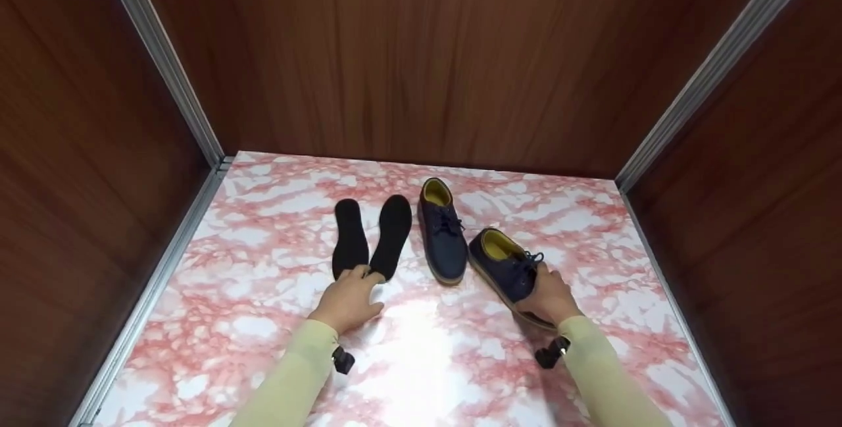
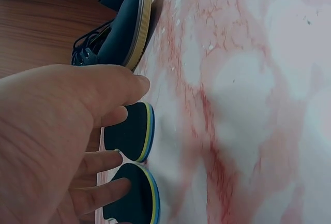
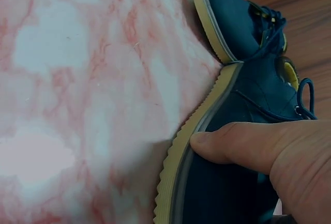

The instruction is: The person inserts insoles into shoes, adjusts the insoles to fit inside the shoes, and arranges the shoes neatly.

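Observation:
Two black insoles lie side by side on the tabletop: the left insole (image 1: 350, 236) and the right insole (image 1: 395, 233). Blue and yellow layers show along their edges in the left wrist view. My left hand (image 1: 350, 299) is at their near ends, fingers spread and relaxed over them, thumb held apart. My right hand (image 1: 550, 295) grips the front of a navy lace-up shoe (image 3: 222, 182), its thumb pressed along the side just above the pale ridged sole. That shoe stands at an angle, its yellow lining showing. A matching shoe (image 1: 446, 246) stands between it and the insoles.
The red-and-white marbled tabletop (image 1: 263, 328) is enclosed by a brown wood-grain back panel (image 1: 421, 72) and side panels. Metal rails (image 1: 164, 65) run up the corners. The two shoes stand close together, heels toward the back.

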Tool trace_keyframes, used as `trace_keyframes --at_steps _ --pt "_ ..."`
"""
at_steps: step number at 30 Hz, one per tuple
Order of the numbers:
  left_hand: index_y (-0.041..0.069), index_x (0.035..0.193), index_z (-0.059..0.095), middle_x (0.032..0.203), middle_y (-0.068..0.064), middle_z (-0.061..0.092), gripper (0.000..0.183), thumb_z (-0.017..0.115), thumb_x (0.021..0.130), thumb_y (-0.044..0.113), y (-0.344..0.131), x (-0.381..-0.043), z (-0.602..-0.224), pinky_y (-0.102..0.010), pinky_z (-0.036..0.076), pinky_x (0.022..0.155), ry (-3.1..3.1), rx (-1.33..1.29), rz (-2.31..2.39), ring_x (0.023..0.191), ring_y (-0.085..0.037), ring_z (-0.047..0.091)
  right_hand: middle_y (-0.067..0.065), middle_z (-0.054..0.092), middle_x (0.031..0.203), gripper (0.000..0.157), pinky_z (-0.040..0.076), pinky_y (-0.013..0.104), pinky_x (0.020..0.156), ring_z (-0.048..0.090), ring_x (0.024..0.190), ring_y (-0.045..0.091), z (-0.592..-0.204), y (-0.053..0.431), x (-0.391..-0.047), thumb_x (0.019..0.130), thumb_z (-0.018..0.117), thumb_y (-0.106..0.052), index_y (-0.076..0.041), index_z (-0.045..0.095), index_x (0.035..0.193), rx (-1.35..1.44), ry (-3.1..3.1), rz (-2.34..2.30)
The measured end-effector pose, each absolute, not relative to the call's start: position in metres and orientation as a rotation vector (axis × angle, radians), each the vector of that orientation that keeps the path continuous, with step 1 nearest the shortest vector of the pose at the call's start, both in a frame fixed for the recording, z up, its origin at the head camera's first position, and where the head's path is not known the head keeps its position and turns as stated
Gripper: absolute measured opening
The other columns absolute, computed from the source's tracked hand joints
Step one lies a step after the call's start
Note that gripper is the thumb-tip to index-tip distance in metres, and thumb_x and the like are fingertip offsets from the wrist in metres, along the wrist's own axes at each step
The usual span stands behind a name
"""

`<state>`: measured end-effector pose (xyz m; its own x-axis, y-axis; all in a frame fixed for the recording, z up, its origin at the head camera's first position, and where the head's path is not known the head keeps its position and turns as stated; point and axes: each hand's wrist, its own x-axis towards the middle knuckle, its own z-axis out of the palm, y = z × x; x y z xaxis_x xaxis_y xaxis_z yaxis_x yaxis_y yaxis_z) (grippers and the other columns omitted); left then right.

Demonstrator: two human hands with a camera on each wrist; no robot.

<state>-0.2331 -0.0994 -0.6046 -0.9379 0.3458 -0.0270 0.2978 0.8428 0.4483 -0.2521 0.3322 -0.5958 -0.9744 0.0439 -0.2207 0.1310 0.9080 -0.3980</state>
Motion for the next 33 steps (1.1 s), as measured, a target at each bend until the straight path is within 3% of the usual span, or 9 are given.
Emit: trace_keyframes --at_steps 7,18,24,33 --pt "0.015 0.139 0.071 0.154 -0.02 0.061 0.046 0.079 0.096 0.028 -0.093 -0.231 -0.607 -0.058 0.056 0.11 2.844 0.606 0.754 0.138 -0.047 0.06 0.041 0.055 0.141 0.12 0.053 0.067 0.108 0.063 0.124 0.056 -0.596 0.341 -0.235 0.072 0.098 -0.027 0.012 0.03 0.162 0.075 2.846 -0.636" --pt "0.01 0.132 0.074 0.133 -0.012 0.072 0.038 0.076 0.096 0.024 -0.084 -0.232 -0.61 -0.054 0.05 0.121 2.826 0.765 0.729 0.123 -0.04 0.069 0.039 0.055 0.143 0.117 0.053 0.069 0.108 0.062 0.127 0.055 -0.594 0.348 -0.215 0.071 0.098 -0.026 0.009 0.033 0.161 -0.004 2.827 -0.649" --pt "0.012 0.13 0.075 0.126 -0.011 0.073 0.035 0.076 0.098 0.026 -0.078 -0.233 -0.606 -0.052 0.059 0.104 2.835 0.784 0.68 0.115 -0.038 0.072 0.038 0.054 0.144 0.12 0.052 0.07 0.106 0.059 0.126 0.057 -0.59 0.348 -0.208 0.067 0.097 -0.023 0.009 0.031 0.162 -0.019 2.817 -0.629" --pt "0.015 0.132 0.075 0.126 -0.012 0.075 0.038 0.079 0.097 0.029 -0.07 -0.232 -0.596 -0.054 0.063 0.094 2.81 0.794 0.609 0.111 -0.037 0.075 0.036 0.054 0.149 0.121 0.054 0.069 0.104 0.055 0.131 0.059 -0.591 0.343 -0.202 0.067 0.099 -0.022 0.007 0.033 0.164 -0.097 2.807 -0.582"
